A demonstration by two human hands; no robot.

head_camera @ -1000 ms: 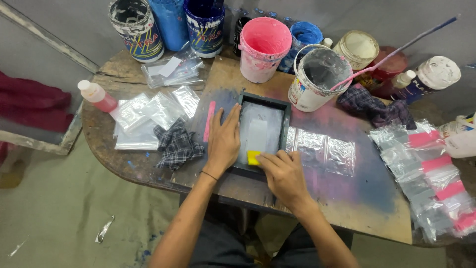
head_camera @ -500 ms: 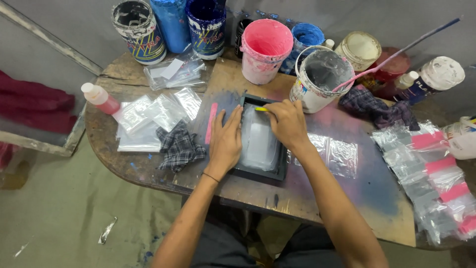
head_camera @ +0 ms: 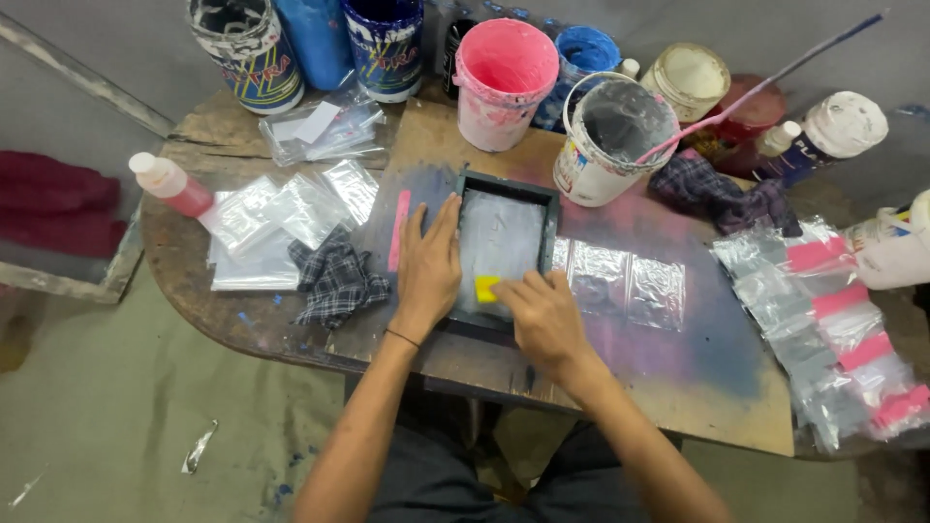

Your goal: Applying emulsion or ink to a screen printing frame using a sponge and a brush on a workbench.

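Frame: small dark-framed printing screen lies flat on the paint-stained wooden table, right under both sets of fingers.
Left hand: left hand is flat, palm down, fingers straight and close together, pressing on the screen's left rail; it grips nothing, and the fingertips point toward the buckets.
Right hand: right hand is curled, fingers bent over a small yellow squeegee and closed on it at the near end of the mesh, just beside the left thumb.
Left of the left fingers: pink strip lies just beside the little finger, and a checked dark rag sits a bit further out, near the wrist side.
Further left: clear plastic bags lie spread out, with a squeeze bottle of red liquid beyond them.
Right of the right fingers: row of clear pouches lies flat on the table, touching the frame's right edge.
Ahead of the fingertips: white bucket with a stir stick stands just past the frame's far right corner; pink bucket stands behind it, to its left.
Far right: stack of pink-topped bags lies well apart from both hands.
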